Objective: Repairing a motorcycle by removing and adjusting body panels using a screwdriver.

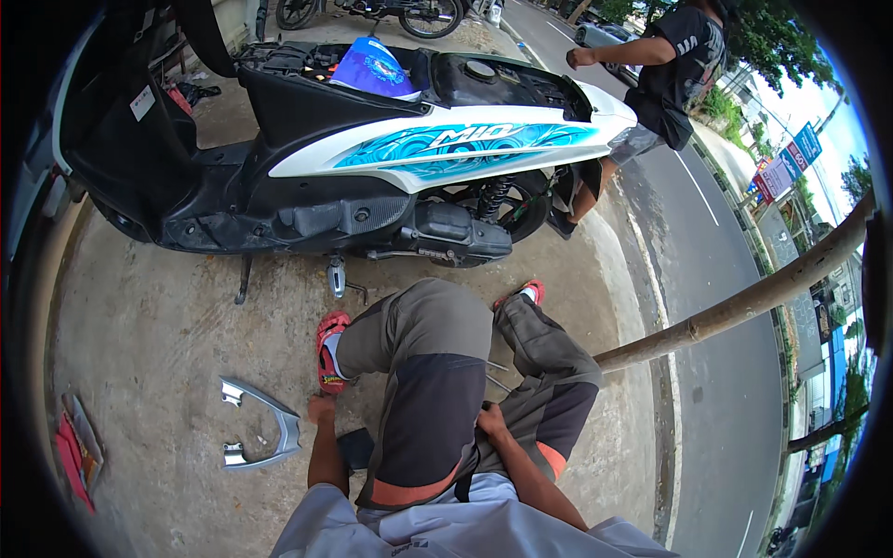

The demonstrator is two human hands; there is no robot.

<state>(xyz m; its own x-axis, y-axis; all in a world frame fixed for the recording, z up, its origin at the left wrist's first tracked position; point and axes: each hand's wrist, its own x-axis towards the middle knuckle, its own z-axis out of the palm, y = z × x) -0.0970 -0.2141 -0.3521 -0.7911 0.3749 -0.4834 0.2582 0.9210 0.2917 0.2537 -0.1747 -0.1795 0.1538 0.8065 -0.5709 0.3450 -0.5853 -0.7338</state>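
Beside a red shoe (330, 349), my left hand (321, 407) is low at the ground, fingers curled; whatever it holds, if anything, is hidden. Against my dark trousers (419, 409), between my bent legs, my right hand (490, 418) has its fingers bent, its contents hidden. A silver U-shaped part (284, 432) lies on the concrete left of my left hand, and a dark flat object (355, 451) is next to that forearm. In front of me stands a white and black scooter (372, 214) with turquoise graphics and a blue item (372, 70) in its opened top.
Another person (684, 74) stands at the scooter's rear. A slanting wooden pole (726, 316) is to my right, beside the curb and road (707, 418). Red material (73, 446) lies far left. A second two-wheeler (423, 19) stands behind, and signboards (791, 167) line the roadside.
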